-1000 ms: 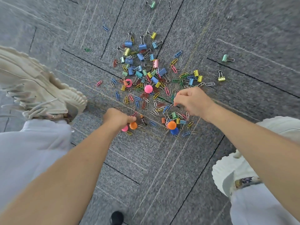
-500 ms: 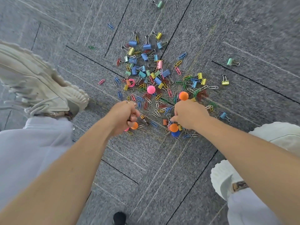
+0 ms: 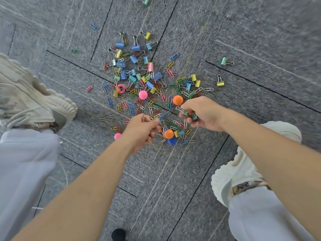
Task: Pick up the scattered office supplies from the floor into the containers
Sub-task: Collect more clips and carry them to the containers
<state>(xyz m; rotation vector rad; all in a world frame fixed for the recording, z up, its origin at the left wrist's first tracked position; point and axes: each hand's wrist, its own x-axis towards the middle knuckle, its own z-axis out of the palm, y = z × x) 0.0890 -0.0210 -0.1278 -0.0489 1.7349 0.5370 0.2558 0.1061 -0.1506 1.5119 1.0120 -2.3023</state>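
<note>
Gathering stage: early, by my judgement; nearly all the supplies lie on the grey carpet floor, and no containers are in view.
Pile: coloured paper clips and binder clips spread thickly across the middle of the floor, beginning at the hands and running far from them.
Round pins: an orange pin sits just far of the right knuckles, with a pink pin to its left. A second orange pin and a blue pin lie between the hands on the near side.
Strays: a yellow binder clip and a green binder clip lie well apart, far right.
Left grasp: the left hand has its fingers curled, thumb and fingertips pinching a few clips at the pile's near edge.
Right grasp: the right hand is clenched round a handful of mixed clips. Whether it touches the floor I cannot tell.
Remaining: the whole pile, the pins and the strays need collecting, and both handfuls need a container.
Feet: pale shoes stand on either side.
</note>
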